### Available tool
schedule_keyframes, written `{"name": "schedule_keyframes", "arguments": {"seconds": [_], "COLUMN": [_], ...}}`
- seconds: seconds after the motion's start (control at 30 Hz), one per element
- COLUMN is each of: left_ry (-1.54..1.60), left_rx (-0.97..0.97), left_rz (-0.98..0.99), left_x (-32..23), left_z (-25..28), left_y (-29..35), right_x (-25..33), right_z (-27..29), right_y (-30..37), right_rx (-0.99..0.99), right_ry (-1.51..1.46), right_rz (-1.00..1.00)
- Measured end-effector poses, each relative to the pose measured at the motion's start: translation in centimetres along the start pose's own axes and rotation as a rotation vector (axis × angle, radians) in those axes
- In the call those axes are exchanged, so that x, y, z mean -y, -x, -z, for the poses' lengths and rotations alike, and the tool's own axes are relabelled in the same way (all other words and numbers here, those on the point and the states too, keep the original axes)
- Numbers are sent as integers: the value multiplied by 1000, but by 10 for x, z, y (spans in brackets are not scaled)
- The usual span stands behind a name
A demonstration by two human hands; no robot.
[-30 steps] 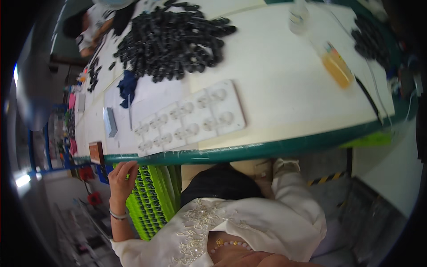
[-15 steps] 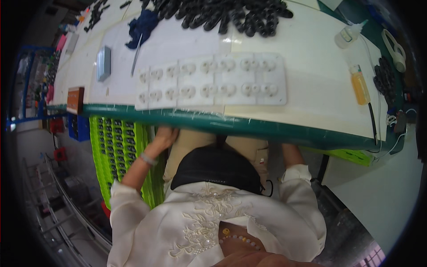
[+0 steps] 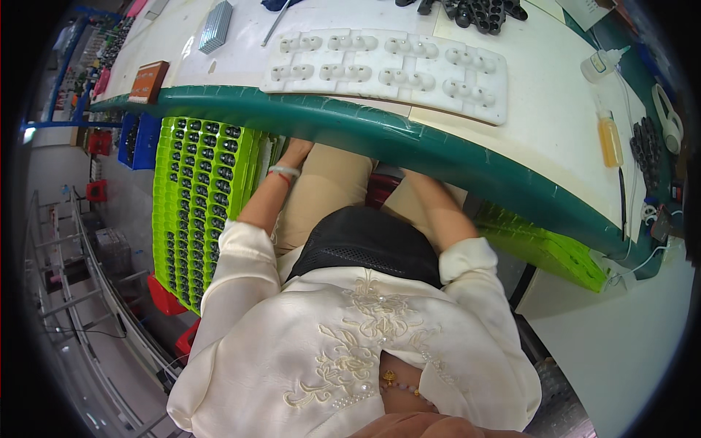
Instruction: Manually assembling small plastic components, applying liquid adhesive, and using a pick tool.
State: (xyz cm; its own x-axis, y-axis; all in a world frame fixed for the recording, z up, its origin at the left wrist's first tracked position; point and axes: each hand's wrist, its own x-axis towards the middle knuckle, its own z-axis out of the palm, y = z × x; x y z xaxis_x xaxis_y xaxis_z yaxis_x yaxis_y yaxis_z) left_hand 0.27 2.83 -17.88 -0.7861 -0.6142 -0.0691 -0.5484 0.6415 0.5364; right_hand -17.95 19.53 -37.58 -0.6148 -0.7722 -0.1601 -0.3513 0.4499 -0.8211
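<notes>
My left hand (image 3: 297,149) reaches under the table's green front edge, beside my left thigh and next to the lime-green tray (image 3: 162,125). Its fingers are mostly hidden by the edge. My right forearm (image 3: 440,210) runs over my right thigh and passes beneath the same edge, which hides the right hand; what it touches cannot be seen. Above on the table lies a white plate (image 3: 498,108) with two rows of rounded seats with small holes. Rows of small black rounded parts (image 3: 224,159) fill much of the green tray.
At the far side of the table is a pile of black parts (image 3: 485,14). A silvery ridged block (image 3: 216,28) and a brown block (image 3: 149,82) lie left. Two bottles, one clear (image 3: 602,64) and one amber (image 3: 609,140), lie right. Another green tray (image 3: 562,252) sits under the right side.
The view has shifted, showing more below the table. My right forearm has swung inward over the right thigh. My left hand stays under the edge beside the left thigh.
</notes>
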Motion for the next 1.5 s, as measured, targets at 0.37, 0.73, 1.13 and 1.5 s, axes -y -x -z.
{"name": "schedule_keyframes", "arguments": {"seconds": [0.37, 0.73, 1.13, 1.5], "left_ry": [50, -123, -175, -68], "left_rx": [-228, -203, -329, -317], "left_rz": [-74, -101, -323, -574], "left_x": [-18, -24, -64, -28], "left_z": [4, -15, 13, 8], "left_y": [18, -31, -20, -20], "right_x": [67, 10, 98, 67], "right_z": [-23, 60, 64, 88], "right_y": [-9, -62, -11, 89], "right_rx": [20, 39, -153, -355], "right_ry": [-19, -14, -25, 82], "right_rz": [105, 192, 389, 395]}}
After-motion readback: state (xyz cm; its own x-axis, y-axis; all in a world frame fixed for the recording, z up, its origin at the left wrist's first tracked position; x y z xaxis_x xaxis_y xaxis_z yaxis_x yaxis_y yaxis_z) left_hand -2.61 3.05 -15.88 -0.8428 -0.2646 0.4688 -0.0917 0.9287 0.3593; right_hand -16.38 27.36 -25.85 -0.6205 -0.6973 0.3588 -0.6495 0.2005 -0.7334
